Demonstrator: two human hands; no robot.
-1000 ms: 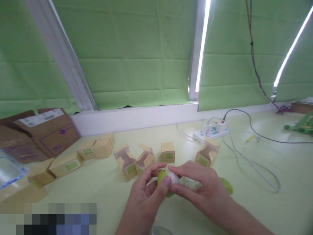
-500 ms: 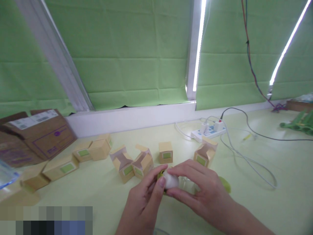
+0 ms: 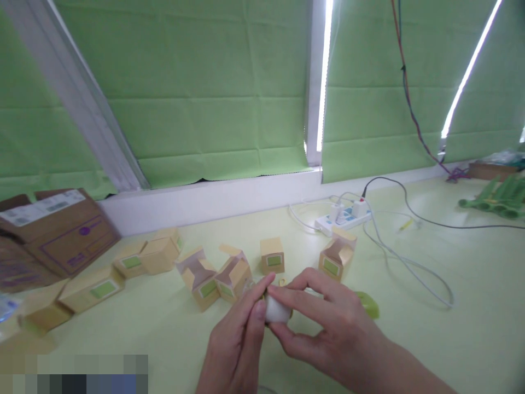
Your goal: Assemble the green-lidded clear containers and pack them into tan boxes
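Both hands meet low over the desk (image 3: 471, 328) around a small white object (image 3: 275, 312). The left hand (image 3: 238, 345) pinches its near-left side with thumb and fingertips, and the right hand (image 3: 324, 328) curls closed over its top and right side. What the object is cannot be told; a bit of green plastic (image 3: 368, 304) shows just past the right hand.

Behind them stand small tan cartons (image 3: 272, 255) with green labels, too blurred to read. Two of them, (image 3: 199, 276) and (image 3: 337, 257), gape open, with nothing visible inside. A brown shipping box (image 3: 61, 230) with purple print and a white label sits far left. A white power strip (image 3: 343, 220) with cables lies near the green blinds (image 3: 205, 87).
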